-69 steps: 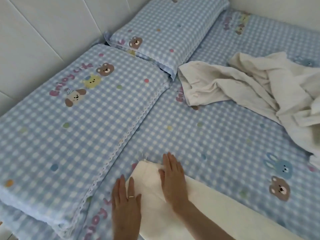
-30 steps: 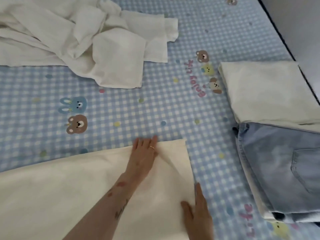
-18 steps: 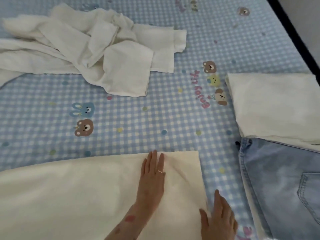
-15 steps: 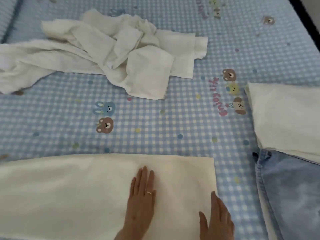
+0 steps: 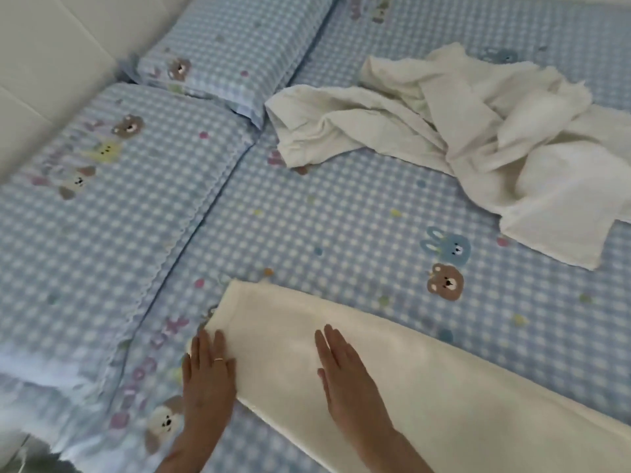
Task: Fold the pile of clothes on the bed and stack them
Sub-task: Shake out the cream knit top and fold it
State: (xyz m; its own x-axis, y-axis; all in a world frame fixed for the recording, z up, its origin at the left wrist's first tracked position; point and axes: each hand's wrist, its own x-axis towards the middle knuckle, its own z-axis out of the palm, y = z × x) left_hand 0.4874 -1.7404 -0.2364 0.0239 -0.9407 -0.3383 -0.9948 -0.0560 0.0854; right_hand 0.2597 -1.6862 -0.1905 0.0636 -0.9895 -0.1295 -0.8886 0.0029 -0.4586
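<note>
The cream garment [image 5: 426,370] is pressed flat under both open palms, its long axis running rightward from the left hand [image 5: 208,373], nearer the end than the right hand [image 5: 348,373].

Light: bright, soft and even, daylight-like; source not visible.
Shadows: faint, only within folds of the white clothes pile [image 5: 478,141].
Glare: pale fabrics nearly washed out.
Blur: motion smear throughout, strongest at lower-left corner.
Distortion: wide-angle bending at edges.
</note>
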